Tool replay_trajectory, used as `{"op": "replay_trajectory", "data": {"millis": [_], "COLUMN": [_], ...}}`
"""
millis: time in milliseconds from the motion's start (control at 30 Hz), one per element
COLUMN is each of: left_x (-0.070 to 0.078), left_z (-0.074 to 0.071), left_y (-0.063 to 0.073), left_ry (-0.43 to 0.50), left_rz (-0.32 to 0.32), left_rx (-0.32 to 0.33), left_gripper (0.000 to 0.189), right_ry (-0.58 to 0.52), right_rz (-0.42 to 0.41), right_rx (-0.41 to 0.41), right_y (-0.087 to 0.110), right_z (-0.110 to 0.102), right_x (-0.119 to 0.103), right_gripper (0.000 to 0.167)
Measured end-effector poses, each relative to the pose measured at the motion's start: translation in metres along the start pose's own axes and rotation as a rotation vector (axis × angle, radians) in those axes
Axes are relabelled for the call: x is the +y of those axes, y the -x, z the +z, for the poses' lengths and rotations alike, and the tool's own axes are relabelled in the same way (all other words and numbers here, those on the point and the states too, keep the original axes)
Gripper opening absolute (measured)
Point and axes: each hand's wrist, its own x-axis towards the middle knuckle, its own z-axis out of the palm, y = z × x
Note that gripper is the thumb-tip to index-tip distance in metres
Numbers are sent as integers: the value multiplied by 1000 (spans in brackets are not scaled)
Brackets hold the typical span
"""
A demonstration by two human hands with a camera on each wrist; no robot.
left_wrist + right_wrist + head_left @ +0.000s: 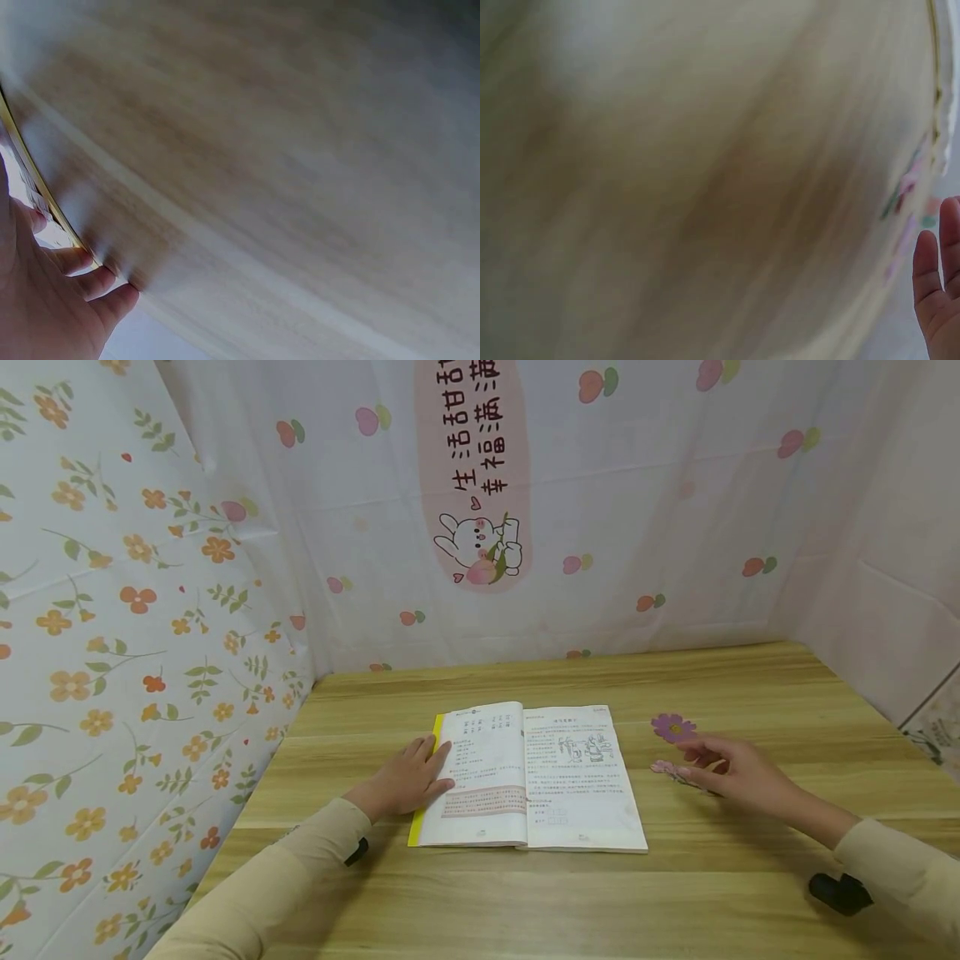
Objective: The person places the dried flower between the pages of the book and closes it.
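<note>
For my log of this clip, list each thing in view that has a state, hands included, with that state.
Left hand: resting on the book's left side.
Right hand: fingers bent beside the flowers, contact unclear.
Book: open, lying face up.
Purple flower: facing up.
Pink flower: partly covered by the right hand.
Back cloth: hanging, lightly creased.

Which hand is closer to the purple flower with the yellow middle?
Right: the right hand is just beside the purple flower. The left hand rests on the open book, farther away to the left.
</note>
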Motion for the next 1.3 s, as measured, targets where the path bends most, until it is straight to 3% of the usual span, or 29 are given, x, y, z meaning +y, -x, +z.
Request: {"op": "replay_trajectory", "data": {"millis": [400,733,1300], "left_x": [0,0,0], "left_z": [-4,-1,1], "left_y": [1,2,0], "left_ry": [20,18,-4], "left_rz": [8,8,18], "left_rx": [5,14,21], "left_gripper": [68,69,69], "right_ry": [63,86,133], "right_rz": [125,97,50], "right_rx": [-40,-58,24], "right_y": [8,6,9], "right_z": [-3,0,3], "right_x": [24,27,35], "right_gripper": [38,31,7]}}
